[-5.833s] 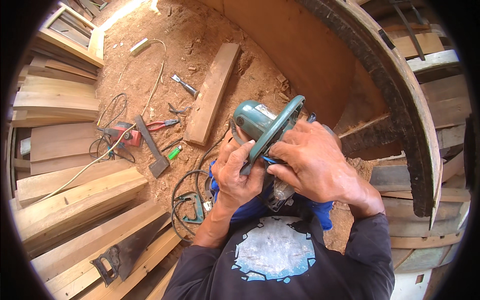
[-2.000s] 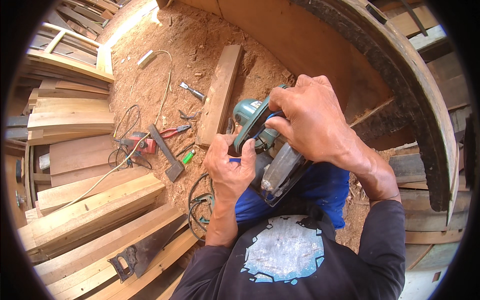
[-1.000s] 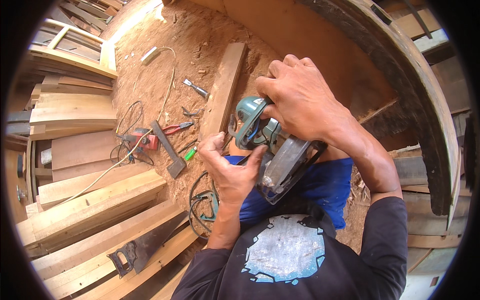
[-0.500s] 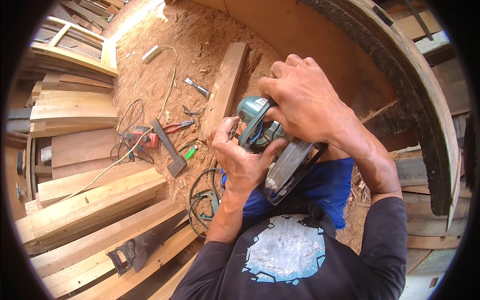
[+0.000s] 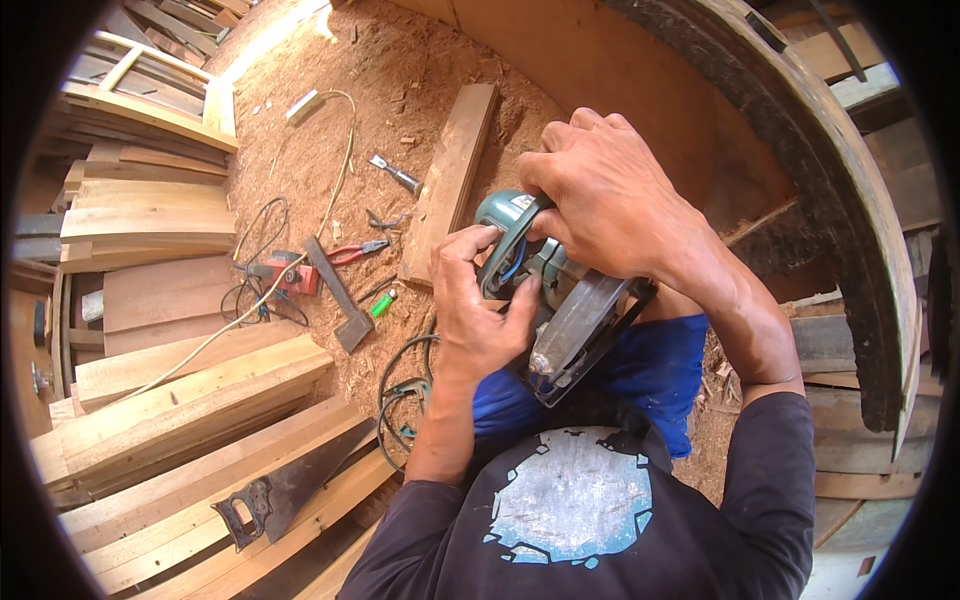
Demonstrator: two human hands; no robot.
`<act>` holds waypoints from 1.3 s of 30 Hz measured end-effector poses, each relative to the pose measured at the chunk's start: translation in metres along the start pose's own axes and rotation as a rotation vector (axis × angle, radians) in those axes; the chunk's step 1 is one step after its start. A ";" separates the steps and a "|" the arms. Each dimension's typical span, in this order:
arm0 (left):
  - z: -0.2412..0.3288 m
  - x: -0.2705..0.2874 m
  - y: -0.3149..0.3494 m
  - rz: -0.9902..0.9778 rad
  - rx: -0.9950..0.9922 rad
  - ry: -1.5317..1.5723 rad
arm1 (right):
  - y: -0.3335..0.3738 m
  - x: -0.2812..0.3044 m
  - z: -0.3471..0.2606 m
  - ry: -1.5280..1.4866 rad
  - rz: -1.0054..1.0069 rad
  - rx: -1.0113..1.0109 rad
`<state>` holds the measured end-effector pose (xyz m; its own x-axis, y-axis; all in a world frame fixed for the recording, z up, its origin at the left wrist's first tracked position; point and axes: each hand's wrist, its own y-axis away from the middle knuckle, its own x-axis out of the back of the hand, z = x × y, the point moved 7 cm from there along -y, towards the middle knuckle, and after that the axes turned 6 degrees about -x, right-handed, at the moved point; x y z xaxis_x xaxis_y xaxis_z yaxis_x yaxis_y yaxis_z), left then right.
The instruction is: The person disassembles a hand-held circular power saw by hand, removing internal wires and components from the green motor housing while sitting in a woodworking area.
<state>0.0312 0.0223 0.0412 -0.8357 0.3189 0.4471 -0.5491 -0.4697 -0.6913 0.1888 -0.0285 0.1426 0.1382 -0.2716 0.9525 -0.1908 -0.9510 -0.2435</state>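
Green power saw (image 5: pixel 546 264), one, left grip (image 5: pixel 476 315) pinching it, right grip (image 5: pixel 622 215), closure I cannot tell, one handsaw (image 5: pixel 302 490)

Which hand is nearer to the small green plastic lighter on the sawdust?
Left. The left hand is just right of the green lighter; the right hand is farther right and higher in the picture.

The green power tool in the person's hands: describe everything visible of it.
The green, rounded power tool has a plastic-looking housing with a thin blue strand showing in its opening, a scuffed grey guard that looks metal, and a dark flat base. It is tilted above blue fabric on the person's lap; contact there is unclear. The left hand touches its left side; the right hand clasps its upper rim.
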 end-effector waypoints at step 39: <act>-0.001 0.006 0.035 0.215 -0.273 0.100 | 0.005 0.002 -0.009 -0.134 -0.038 -0.029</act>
<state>0.0074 0.0083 0.0192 -0.9191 0.3223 0.2265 -0.3266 -0.3017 -0.8957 0.1790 -0.0324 0.1451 0.2736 -0.2550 0.9274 -0.2113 -0.9566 -0.2007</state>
